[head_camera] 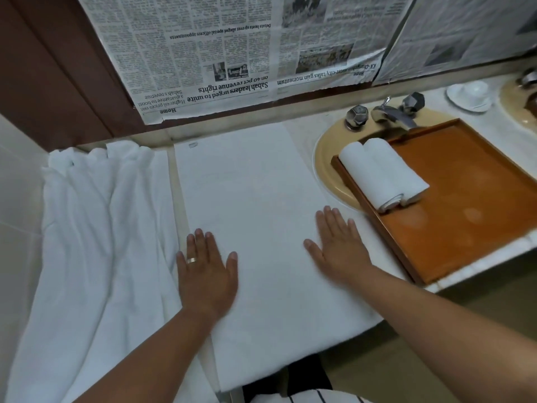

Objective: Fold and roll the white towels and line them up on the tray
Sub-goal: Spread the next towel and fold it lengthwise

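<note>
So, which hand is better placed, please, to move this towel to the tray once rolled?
Probably right: the right hand lies flat on the towel, at the edge beside the tray; the left hand is farther away.

**Both hands flat, palms down**

The left hand [206, 271] lies at lower centre of the frame, fingers straight and together, thumb out to the right. The right hand [340, 248] lies slightly higher, right of centre, fingers straight. Bare forearms [157, 347] rise from the bottom edge.
</note>
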